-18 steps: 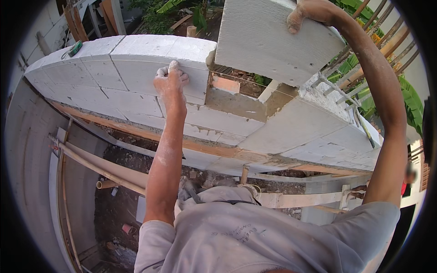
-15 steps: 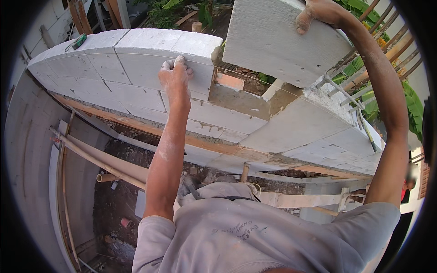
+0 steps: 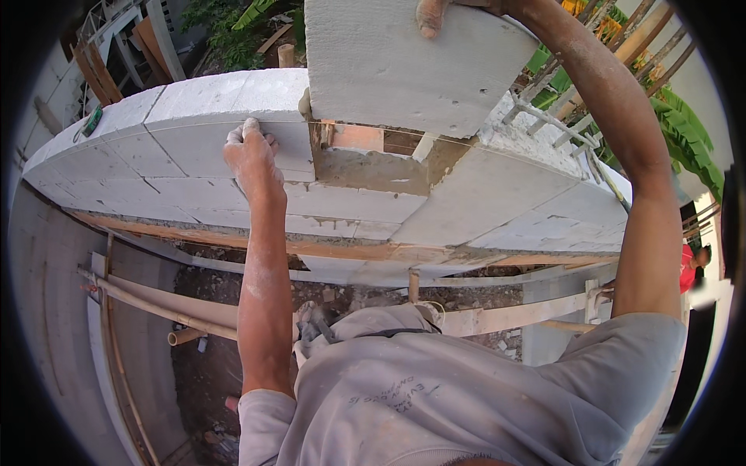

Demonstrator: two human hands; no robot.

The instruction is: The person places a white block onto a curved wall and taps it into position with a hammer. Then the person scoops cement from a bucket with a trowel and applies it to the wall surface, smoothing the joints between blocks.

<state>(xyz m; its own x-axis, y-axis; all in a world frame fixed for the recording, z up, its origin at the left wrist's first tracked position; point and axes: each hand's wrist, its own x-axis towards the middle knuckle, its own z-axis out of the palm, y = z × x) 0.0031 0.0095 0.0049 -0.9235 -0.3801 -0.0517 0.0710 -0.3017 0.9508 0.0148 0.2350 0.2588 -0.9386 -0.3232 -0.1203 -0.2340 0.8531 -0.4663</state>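
Note:
My left hand [image 3: 255, 159], dusty and closed, pinches at a thin string [image 3: 210, 124] stretched along the upper front of the white block wall [image 3: 225, 198]. My right hand [image 3: 444, 9] grips the top of a large pale lightweight block [image 3: 408, 66], its thumb on the near face; the other fingers are partly cut off by the frame's upper edge. The block hangs slightly tilted above a gap in the top course. Grey mortar [image 3: 365, 169] coats the bottom of that gap and its right side. Mortar also clings to the end of the block at left.
A green tape measure [image 3: 92, 120] lies on the wall's left top. Reinforcing bars tied like a ladder [image 3: 556, 116] stick out at right. Below run bamboo poles [image 3: 167, 303] and planks over rubble. A person in red [image 3: 688, 268] is at the far right.
The view has shifted, so the wall sits further left. The held block has come slightly lower over the gap, still in my right hand. My left hand remains at the string.

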